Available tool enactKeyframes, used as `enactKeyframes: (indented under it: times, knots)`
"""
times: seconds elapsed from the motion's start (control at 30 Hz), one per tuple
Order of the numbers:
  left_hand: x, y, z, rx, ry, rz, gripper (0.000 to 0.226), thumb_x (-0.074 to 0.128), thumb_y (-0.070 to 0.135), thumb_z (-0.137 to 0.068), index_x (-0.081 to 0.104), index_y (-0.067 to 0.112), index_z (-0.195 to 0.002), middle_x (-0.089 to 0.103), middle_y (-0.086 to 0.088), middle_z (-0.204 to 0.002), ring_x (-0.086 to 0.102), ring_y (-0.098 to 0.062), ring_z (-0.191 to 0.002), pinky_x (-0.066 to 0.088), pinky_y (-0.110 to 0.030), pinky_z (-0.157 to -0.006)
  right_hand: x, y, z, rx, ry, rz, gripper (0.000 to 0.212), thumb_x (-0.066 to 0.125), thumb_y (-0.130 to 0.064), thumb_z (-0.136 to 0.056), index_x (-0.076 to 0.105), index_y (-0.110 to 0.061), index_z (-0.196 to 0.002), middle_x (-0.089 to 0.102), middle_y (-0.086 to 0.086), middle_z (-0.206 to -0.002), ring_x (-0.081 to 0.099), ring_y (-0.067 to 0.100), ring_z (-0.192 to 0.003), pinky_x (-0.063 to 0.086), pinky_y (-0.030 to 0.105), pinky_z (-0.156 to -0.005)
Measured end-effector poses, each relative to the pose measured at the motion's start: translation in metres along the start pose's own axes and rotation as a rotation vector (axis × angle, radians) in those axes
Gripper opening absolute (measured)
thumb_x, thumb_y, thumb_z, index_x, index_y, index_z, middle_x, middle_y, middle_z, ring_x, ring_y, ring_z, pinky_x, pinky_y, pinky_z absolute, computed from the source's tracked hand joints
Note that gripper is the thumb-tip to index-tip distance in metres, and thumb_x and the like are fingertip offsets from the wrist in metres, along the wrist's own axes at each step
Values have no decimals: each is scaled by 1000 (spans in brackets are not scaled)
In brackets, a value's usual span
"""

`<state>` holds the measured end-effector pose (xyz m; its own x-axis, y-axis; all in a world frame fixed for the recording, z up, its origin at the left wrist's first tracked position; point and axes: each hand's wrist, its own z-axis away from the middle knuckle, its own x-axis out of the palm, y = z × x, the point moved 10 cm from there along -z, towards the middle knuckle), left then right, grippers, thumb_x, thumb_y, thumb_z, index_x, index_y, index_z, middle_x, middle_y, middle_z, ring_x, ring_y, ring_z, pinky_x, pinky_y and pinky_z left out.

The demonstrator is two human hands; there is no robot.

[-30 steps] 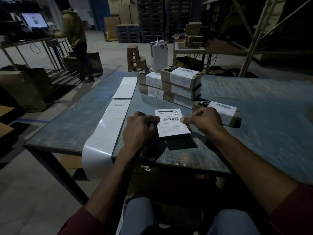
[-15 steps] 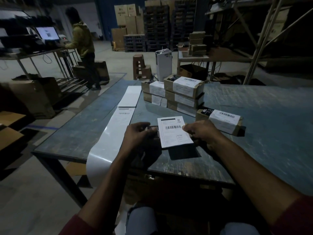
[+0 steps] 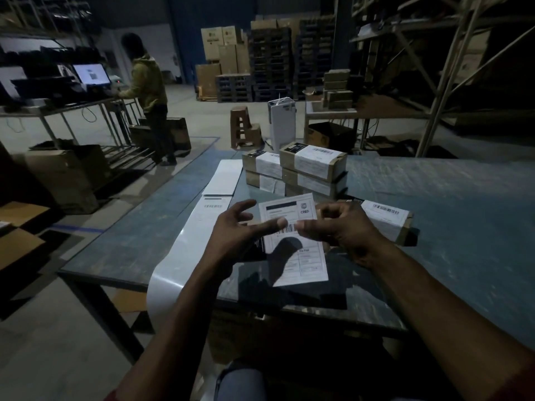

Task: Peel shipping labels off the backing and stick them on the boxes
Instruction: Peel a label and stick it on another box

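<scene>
**Dimly lit: label held between both hands**

Mostly I see gloom; the print on the label (image 3: 292,241) is hard to read beyond a barcode. My left hand (image 3: 231,241) has its fingers spread, its thumb on the label's middle. My right hand (image 3: 338,227) pinches the label's right edge above the tabletop (image 3: 463,227). One labelled box (image 3: 388,218) lies just behind my right hand. I count at least four stacked boxes (image 3: 298,172) beyond. One backing strip (image 3: 185,250) runs left of my left hand.
</scene>
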<state>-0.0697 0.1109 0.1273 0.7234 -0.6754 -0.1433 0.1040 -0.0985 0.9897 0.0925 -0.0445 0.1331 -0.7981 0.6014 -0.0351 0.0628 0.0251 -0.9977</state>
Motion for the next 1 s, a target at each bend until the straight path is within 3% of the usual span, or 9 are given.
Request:
enactKeyframes:
  times: [0.07,0.17,0.37,0.53,0.63,0.7,0.83,0.9,1.0]
  knots:
    - [6,3,3,30,6,-57,86,102,46,-49,70,28,-127,70,-2,-121,73,-22,-102,66,-47,-65,-1,2,0,-20,22,24,47,97,-12,-64,76,4,-104,81,13,-101,79,32,-96,65,42,-80]
    - [7,5,12,59,64,-5,74,104,32,-53,73,25,-119,73,-1,-110,75,-12,-84,64,-41,-56,-2,2,0,-59,39,87,51,100,-22,-57,78,-1,-100,81,10,-101,79,30,-95,65,49,-84]
    - [2,10,16,102,119,51,84,105,29,-53,69,27,-129,69,-6,-119,70,-23,-102,63,-48,-54,5,2,4,-43,0,25,51,96,-20,-64,76,-5,-108,80,12,-105,78,29,-98,64,45,-83]
    - [-4,25,21,210,172,-1,93,101,38,-52,65,29,-137,65,0,-119,64,-10,-99,59,-27,-48,8,2,5,-3,20,20,58,94,-35,-60,75,-12,-110,80,9,-104,79,28,-91,64,41,-71]
    - [-8,26,25,271,220,-35,99,101,50,-49,62,35,-138,67,1,-122,66,-21,-108,64,-39,-55,10,3,7,9,10,35,59,93,-40,-61,75,-16,-111,79,8,-107,77,28,-94,64,43,-70]
    - [-11,28,28,309,263,-86,101,101,53,-48,61,36,-140,66,3,-126,64,-17,-112,65,-32,-66,11,3,8,6,5,27,59,93,-40,-63,74,-16,-113,79,5,-110,76,27,-98,64,45,-73]
    - [-15,9,19,156,260,96,111,105,42,-44,57,36,-144,61,-4,-141,61,-19,-123,63,-46,-86,11,-1,11,-24,32,-19,53,89,-31,-65,73,-9,-111,79,5,-106,77,21,-89,62,35,-64]
    - [-7,0,15,74,200,121,108,104,37,-47,57,32,-144,64,-6,-138,64,-22,-119,65,-40,-77,11,4,13,-13,67,-35,52,88,-30,-65,72,-7,-109,79,7,-102,76,19,-83,61,33,-63]
    - [-1,-5,14,41,166,151,99,103,31,-51,60,30,-140,68,-4,-124,68,-24,-113,64,-36,-60,13,12,13,13,96,-65,48,89,-23,-70,72,-5,-111,80,12,-104,76,24,-87,62,41,-72]
